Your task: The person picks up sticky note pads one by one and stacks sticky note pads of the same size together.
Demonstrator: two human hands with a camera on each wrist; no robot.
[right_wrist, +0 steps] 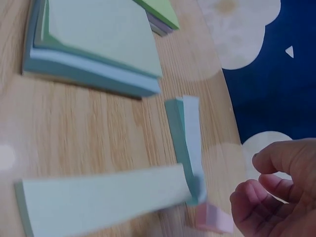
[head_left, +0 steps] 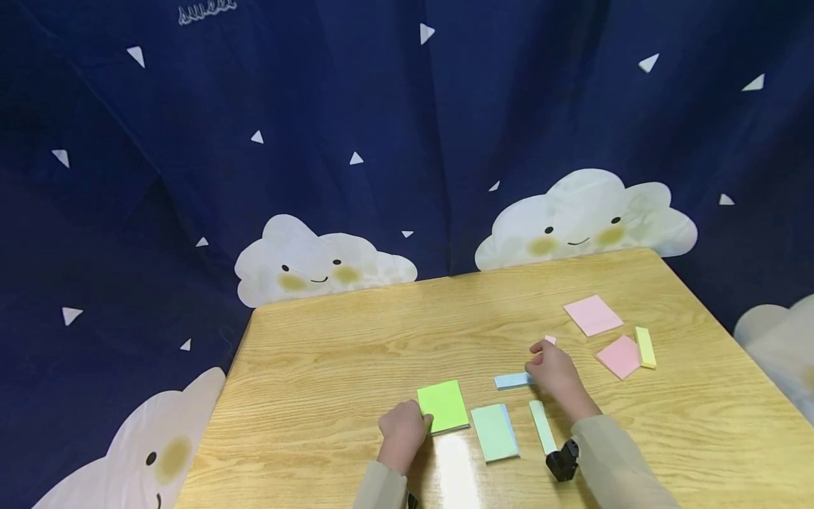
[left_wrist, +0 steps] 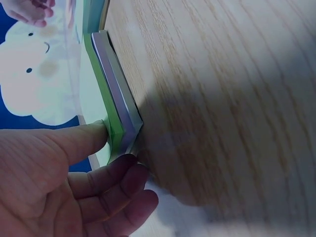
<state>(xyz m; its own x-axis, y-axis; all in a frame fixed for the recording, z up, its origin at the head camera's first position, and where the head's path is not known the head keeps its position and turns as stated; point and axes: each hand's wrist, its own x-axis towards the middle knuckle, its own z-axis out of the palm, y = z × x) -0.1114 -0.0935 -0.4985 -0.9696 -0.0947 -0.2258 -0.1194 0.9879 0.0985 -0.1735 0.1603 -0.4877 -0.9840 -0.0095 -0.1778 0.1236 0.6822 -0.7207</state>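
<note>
Where left fingers (left_wrist: 106, 174) pinch, square pad (head_left: 444, 405), lime-topped, lavender beneath

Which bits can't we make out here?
Head: right end of the blue strip, behind the right hand.
Head: part of the small pink pad, same hand.
Left wrist: mint stack, cropped by top edge.
Right wrist: lime stack, cropped by top edge.

We see the square, bright green pad (head_left: 443, 406) lying flat on the table (head_left: 318, 367), nearer the left edge than the right, lilac and pale layers showing below the green. We find the slim blue pad (head_left: 512, 382) flat, roughly parallel to the far edge; the small pink pad (head_left: 550, 340), partly hidden, lies nearer that edge.
</note>
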